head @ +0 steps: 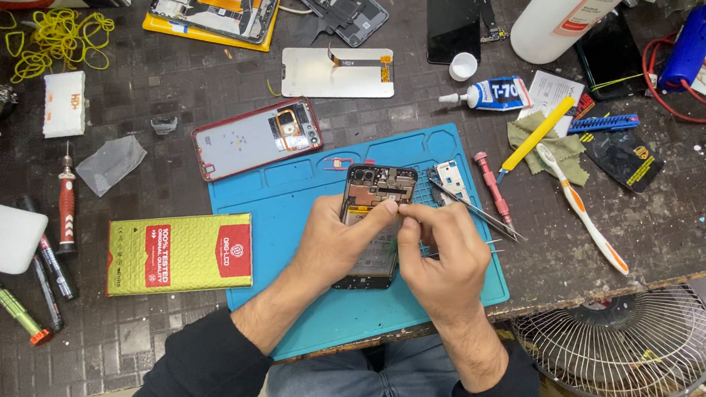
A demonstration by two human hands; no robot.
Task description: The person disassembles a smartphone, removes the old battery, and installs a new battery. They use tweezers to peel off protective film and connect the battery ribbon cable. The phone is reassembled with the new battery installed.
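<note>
The phone (376,222) lies opened on the blue mat (295,312), back cover off, its board and inner parts exposed at the top end; judged from this, disassembly is well advanced, while the frame and lower section are still in one piece. A red back cover (257,137) lies apart, just beyond the mat's far edge, and a small metal plate (449,176) rests on the mat just right of the phone. The left hand (335,238) is curled around the phone's left edge, steadying it, with a fingertip reaching over the upper part. The right hand (441,246) is closed in a pinch, thumb and forefinger meeting over the phone's upper right; whether they hold a small part cannot be told. Tweezers (471,206) lie just beside that hand, apparently not gripped. A red screwdriver (493,187) lies near.
</note>
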